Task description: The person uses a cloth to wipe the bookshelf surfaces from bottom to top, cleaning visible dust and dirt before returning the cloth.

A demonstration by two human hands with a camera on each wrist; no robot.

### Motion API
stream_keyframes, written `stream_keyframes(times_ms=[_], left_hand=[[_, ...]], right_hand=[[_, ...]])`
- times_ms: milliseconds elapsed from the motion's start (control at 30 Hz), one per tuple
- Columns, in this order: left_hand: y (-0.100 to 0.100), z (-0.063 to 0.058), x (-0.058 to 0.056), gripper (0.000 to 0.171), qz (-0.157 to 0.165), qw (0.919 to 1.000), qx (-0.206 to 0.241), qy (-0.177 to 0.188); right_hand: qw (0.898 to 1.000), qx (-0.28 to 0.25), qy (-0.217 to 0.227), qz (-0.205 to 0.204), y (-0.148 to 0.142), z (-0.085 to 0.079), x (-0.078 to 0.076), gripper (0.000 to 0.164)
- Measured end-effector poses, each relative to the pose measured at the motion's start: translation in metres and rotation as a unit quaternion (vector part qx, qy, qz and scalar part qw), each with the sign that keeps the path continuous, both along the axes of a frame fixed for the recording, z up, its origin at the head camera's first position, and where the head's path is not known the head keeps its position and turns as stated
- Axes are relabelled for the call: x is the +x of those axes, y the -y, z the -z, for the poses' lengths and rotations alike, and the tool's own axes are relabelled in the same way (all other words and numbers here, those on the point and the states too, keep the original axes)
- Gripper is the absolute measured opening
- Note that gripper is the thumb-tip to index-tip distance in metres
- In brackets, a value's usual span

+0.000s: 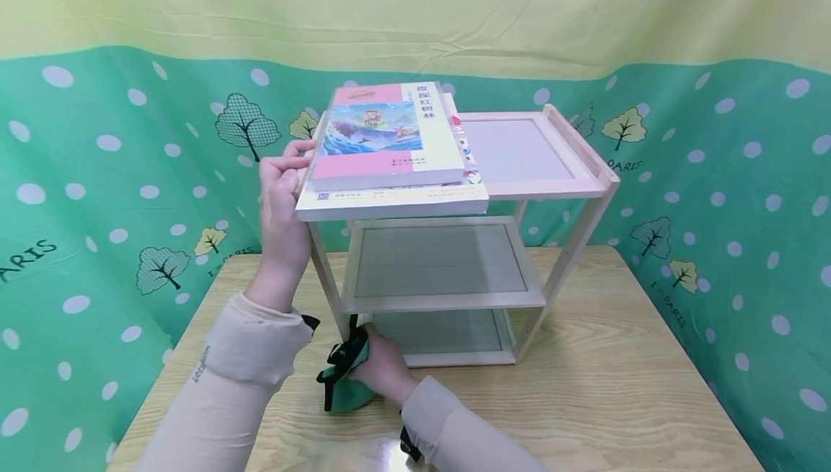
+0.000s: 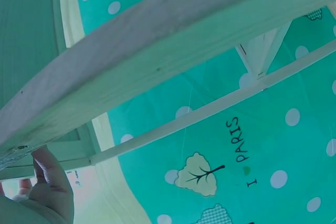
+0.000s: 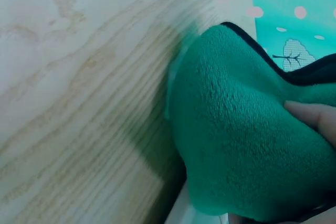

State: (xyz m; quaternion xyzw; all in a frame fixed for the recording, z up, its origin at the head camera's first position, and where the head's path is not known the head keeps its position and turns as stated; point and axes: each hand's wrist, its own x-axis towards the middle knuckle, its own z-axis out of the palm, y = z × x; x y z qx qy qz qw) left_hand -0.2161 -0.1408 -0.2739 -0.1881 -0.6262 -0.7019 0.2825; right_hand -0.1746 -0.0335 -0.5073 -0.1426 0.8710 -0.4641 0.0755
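A light wooden three-tier shelf (image 1: pixel 558 187) stands on the table, with two stacked books on the left of its top tier. The upper one is a pink-and-white book (image 1: pixel 389 162); beneath it a larger white-edged book (image 1: pixel 402 205) overhangs the front edge. My left hand (image 1: pixel 286 201) grips the shelf's upper left side, right by the books. In the left wrist view its fingers (image 2: pixel 52 182) show below a curved wooden rail (image 2: pixel 157 51). Low at the front left leg, my right hand (image 1: pixel 386 367) pinches a green cloth with black edging (image 3: pixel 231 124).
The wood-grain table (image 1: pixel 623 385) extends around the shelf's feet. A green and yellow printed curtain (image 1: pixel 117 147) with dots and trees hangs behind and on both sides. The middle tier (image 1: pixel 441 263) and bottom tier (image 1: pixel 441 331) have grey panels.
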Motion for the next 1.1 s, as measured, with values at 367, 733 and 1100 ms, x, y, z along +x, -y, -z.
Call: stream_keyframes(times_ms=[367,733,1100], left_hand=[[0.000,0.000,0.001,0.024,-0.006,0.9999,-0.007,0.004],[0.001,0.001,0.001,0.025,-0.004,0.9999,-0.005,0.011],[0.001,0.000,0.000,0.024,-0.008,0.9998,-0.011,0.012]], right_hand=[[0.999,0.022,0.038,-0.025,-0.010,-0.008,-0.005,0.069],[0.993,-0.022,0.101,-0.057,-0.027,-0.016,-0.005,0.062],[0.985,-0.077,0.133,-0.074,-0.042,-0.023,-0.002,0.053]])
